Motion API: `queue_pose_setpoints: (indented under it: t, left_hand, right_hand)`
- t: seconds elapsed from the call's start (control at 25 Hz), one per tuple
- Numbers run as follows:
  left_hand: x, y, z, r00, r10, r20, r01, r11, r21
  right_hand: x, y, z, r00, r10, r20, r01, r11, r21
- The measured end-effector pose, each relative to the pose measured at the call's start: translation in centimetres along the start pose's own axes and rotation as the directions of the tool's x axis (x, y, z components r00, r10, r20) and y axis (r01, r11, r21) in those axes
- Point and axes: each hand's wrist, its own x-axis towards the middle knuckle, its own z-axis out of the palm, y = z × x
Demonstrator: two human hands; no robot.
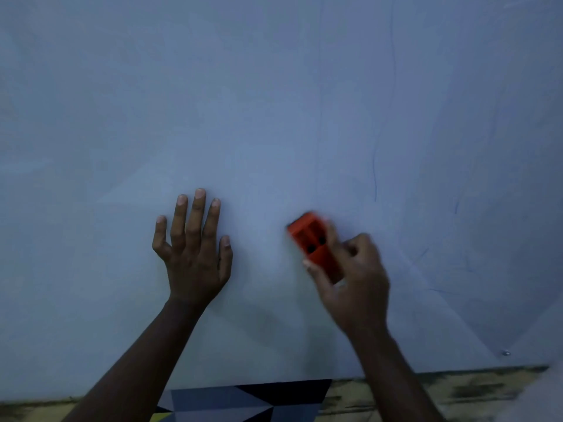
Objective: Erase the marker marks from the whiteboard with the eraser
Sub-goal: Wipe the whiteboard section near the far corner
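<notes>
Right hand (353,278) grasping blurred orange plastic eraser (313,245), left hand (195,248) flat, released on pale whiteboard (274,102); risk of missing thin blue marker lines (375,175) farther right.

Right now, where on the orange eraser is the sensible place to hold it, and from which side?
By its two long sides at the near end, coming from below-right, as the right hand grips the orange eraser: its long body slants up-left on the whiteboard, with its far end uncovered.

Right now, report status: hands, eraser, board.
Left hand flat on whiteboard. Right hand grips orange eraser against board. Faint blue lines remain right of eraser. Nothing obstructing.
</notes>
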Motion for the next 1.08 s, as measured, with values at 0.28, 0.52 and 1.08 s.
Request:
queue_pose_setpoints:
  t: [0.28, 0.52, 1.08]
  left_hand:
    - [0.5, 0.5, -0.5, 0.998, -0.064, -0.029, 0.063, 0.998, -0.026]
    - [6.0, -0.1, -2.0, 0.997, -0.074, -0.012, 0.074, 0.996, -0.054]
    - [20.4, -2.6, -3.0, 1.000, 0.014, -0.026, -0.013, 1.000, 0.023]
  right_hand:
    - [6.0, 3.8, -4.8, 0.841, 0.498, -0.209, -0.399, 0.834, 0.382]
    - [2.6, -4.6, 0.3, 0.999, 0.031, -0.020, -0.029, 0.997, 0.076]
    - [15.4, 1.6, -9.6, 0.946, 0.201, -0.254, -0.189, 0.979, 0.069]
